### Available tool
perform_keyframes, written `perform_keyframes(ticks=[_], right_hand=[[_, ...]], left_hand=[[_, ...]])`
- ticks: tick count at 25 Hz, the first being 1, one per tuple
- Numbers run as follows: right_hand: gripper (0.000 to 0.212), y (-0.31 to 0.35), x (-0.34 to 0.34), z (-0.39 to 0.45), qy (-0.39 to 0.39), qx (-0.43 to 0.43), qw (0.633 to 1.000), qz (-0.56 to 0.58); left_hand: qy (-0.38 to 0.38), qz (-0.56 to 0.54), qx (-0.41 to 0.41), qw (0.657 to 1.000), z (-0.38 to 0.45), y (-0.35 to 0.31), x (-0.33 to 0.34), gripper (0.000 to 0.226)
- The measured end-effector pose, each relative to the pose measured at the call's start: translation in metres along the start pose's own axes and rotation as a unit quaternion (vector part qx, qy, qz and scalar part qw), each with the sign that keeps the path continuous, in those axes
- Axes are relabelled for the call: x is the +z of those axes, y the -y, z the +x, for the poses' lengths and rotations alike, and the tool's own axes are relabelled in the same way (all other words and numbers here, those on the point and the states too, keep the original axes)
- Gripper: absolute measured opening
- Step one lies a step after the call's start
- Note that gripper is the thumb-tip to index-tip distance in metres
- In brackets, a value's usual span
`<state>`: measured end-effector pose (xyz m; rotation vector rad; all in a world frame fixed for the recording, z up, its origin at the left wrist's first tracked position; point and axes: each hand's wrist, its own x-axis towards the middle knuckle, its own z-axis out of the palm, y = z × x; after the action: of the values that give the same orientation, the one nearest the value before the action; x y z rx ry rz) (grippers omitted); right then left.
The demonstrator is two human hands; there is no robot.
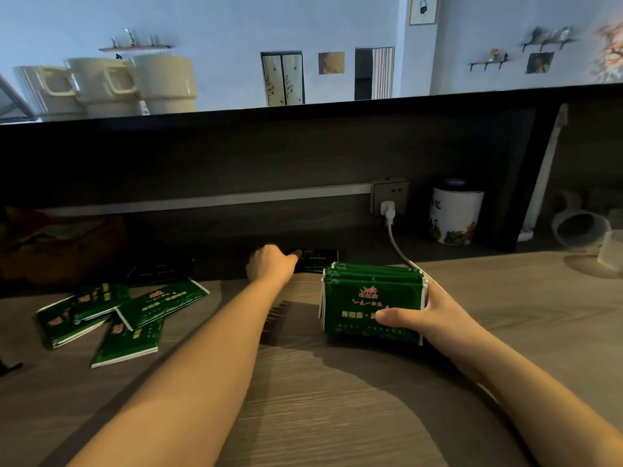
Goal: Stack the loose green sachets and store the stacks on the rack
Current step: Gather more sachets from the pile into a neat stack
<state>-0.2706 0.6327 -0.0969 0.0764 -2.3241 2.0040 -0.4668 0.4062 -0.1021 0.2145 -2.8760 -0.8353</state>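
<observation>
Shadowed sachet (pixel 315 259) print unreadable; brown bag (pixel 60 247) dim.

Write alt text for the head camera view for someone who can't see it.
A right hand grips a stack of green sachets upright on a wooden counter, while the left hand reaches to a sachet in the shadow. More loose sachets lie scattered at left.

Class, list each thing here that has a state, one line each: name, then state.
Right hand: grips the sachet stack.
Sachet stack: upright on the table, held.
Left hand: reaching to a dark sachet in shadow; grip unclear.
Loose sachets: lying flat, overlapping.
Plug: in its socket.
Mugs: upside down.
</observation>
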Motion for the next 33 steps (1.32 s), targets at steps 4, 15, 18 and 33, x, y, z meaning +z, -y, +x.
perform_keyframes(ticks=[4,15,18,33], right_hand=[[0.058,-0.003,-0.001,0.001,0.003,-0.001,1.0,0.01],[0.066,-0.001,-0.001,0.001,-0.004,-0.006,1.0,0.002],[0.067,0.001,0.001,-0.007,-0.019,-0.008,1.0,-0.024],[0.076,0.004,0.058,-0.03,0.01,-0.02,1.0,-0.02]], left_hand=[[0.022,0.049,-0.065,0.996,0.014,-0.013,0.008,0.078],[0.023,-0.381,-0.059,0.922,-0.031,0.018,-0.039,0.05],[0.059,-0.499,-0.023,0.864,-0.068,0.041,-0.075,0.019],[0.082,-0.397,0.113,0.907,-0.171,0.106,-0.092,0.017]])
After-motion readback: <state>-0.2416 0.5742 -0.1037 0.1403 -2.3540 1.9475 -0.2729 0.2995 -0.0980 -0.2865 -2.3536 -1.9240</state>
